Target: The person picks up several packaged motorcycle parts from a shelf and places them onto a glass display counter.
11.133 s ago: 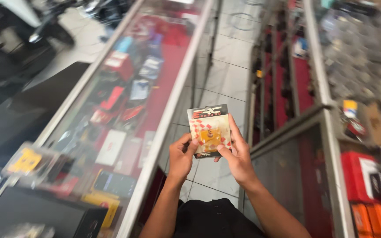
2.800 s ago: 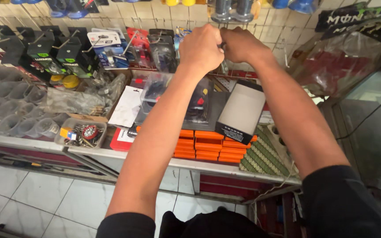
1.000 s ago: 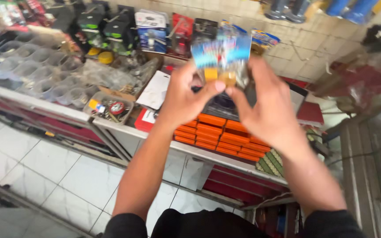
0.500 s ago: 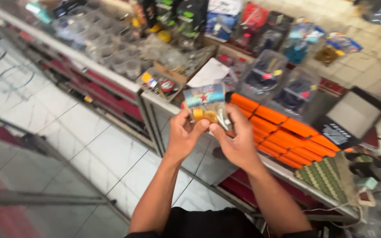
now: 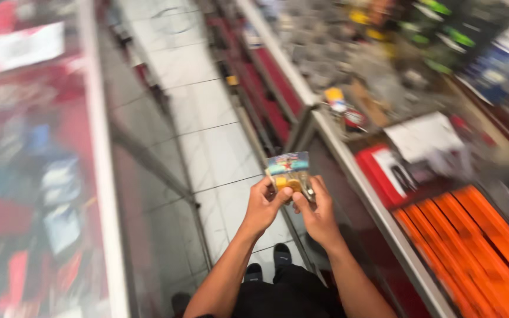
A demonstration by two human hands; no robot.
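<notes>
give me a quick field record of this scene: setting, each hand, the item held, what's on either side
setting: narrow shop aisle with a white tiled floor, seen from above; picture is motion-blurred
left hand: grips the left edge of a small packet
right hand: grips the packet's right lower edge
packet: small flat carded pack, blue and red top, yellow part below; details too blurred to tell
left side: glass display counter with red and blue goods inside
right side: shelf with stacked orange boxes, a white sheet and mixed small parts
</notes>
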